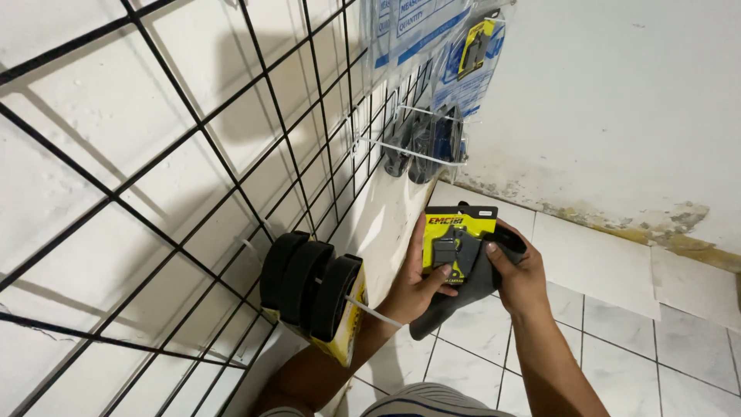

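Nearest to us, low in the view, our two forearms rise toward a small yellow-and-black carded packet of grey brake pads (458, 245), which we hold upright in front of us, above the white tiled floor (617, 309). Our left hand (417, 287) cups the packet's left edge, the thumb pressed across its lower front and the fingers curled behind. Our right hand (519, 278) closes on the packet's right side together with a dark grey cloth (455, 297), which hangs down behind and below the card; the fingers there are folded tight, thumb on the front.

Just left of our left wrist, a row of black curved brake shoes in yellow card packs (312, 297) hangs from a hook on the black wire grid panel (193, 154), with a white cable tie (370, 310) sticking out of it toward our wrist. This bundle sits between us and the lower part of the grid. We see the grid standing against a white wall and filling the left half of the view.

Farther up the panel, well apart from our hands, more dark parts on white wire hooks (423, 143) jut out, and above them hang clear plastic bags with blue-and-white labels (440, 46). On the right stands a stained white wall (617, 116), peeling along its base.
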